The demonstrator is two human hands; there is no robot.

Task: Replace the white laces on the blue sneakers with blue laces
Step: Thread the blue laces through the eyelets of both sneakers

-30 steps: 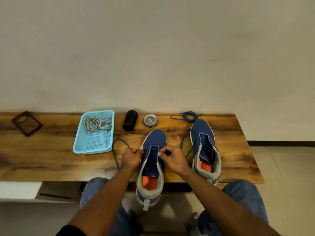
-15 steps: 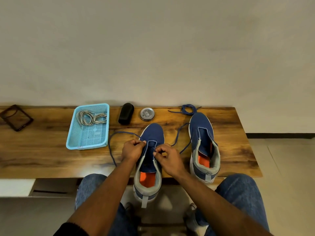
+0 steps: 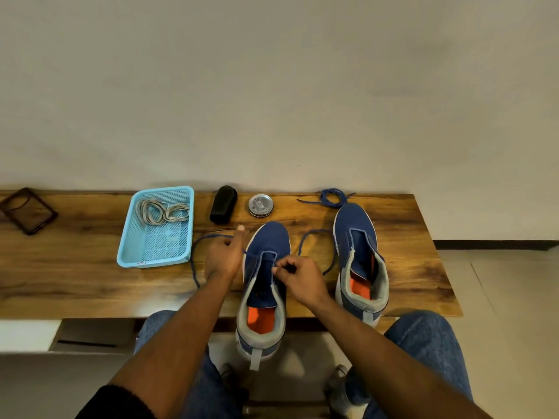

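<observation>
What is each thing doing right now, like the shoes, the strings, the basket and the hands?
Near sneaker: upright, blue lace just started.
Far sneaker: upright, unlaced.
Spare blue lace: bundled on the bench.
White laces: piled in the basket.
Tin: lid on.
Left hand: pulling the lace sideways.
Right hand: fingers pinching lace at an eyelet.

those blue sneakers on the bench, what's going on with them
A person is threading a blue lace into the near sneaker. The left hand holds one end out to the side and the right hand pinches the other at the eyelets. The white laces lie in the basket; the second sneaker is unlaced.
</observation>
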